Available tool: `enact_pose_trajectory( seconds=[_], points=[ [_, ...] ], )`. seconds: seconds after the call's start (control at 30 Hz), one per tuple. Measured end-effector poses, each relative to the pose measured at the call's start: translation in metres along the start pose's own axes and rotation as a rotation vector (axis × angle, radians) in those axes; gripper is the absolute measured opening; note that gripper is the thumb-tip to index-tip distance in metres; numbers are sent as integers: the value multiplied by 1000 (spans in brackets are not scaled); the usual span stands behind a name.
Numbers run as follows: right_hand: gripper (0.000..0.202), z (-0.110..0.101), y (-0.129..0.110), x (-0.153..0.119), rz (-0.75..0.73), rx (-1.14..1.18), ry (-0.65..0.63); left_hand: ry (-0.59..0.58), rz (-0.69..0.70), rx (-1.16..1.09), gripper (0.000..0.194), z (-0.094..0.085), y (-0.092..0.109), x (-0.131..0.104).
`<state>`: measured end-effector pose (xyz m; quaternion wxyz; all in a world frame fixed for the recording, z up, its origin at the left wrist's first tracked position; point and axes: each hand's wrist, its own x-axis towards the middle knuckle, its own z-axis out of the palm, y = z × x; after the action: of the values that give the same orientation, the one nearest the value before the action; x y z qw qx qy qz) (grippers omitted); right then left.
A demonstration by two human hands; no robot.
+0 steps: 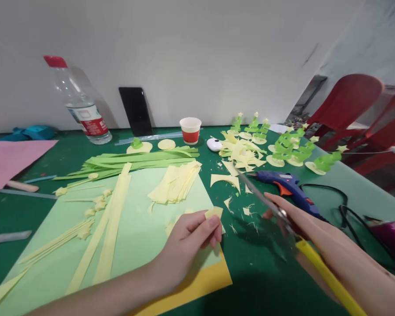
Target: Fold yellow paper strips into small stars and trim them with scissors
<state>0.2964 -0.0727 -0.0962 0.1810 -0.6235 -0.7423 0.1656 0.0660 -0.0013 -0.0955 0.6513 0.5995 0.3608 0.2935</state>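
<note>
My left hand (192, 237) pinches a small pale yellow paper piece (214, 213) over the right edge of a light green sheet (141, 219). To its right, my right hand (319, 237) holds yellow-handled scissors (278, 213), their blades pointing up and left, apart from the piece. A stack of pale yellow paper pieces (176, 182) lies on the sheet beyond my left hand. Long yellow strips (113, 224) and small paper stars (99, 202) are at its left. Yellow scraps (225, 179) lie near the blade tips.
A blue glue gun (289, 186) with a black cable lies at the right. Behind stand a paper cup (190, 130), a bottle (85, 109), a phone (136, 110) and several green spiral paper pieces (283, 147). Green strips (134, 161) lie beyond the sheet.
</note>
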Motion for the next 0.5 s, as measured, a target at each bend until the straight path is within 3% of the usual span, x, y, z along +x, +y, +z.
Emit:
enact_pose_trajectory(
  seconds=[0.17, 0.27, 0.5],
  points=[
    [85, 2, -6, -10, -214, -273, 22, -25, -11, -72, 34, 1, -1, -3],
    [96, 10, -14, -10, -179, -335, 112, -58, -44, -111, 32, 3, 1, -7],
    [97, 13, -27, -12, -206, -316, 107, -105, -60, -256, 24, 7, 5, -10]
  ],
)
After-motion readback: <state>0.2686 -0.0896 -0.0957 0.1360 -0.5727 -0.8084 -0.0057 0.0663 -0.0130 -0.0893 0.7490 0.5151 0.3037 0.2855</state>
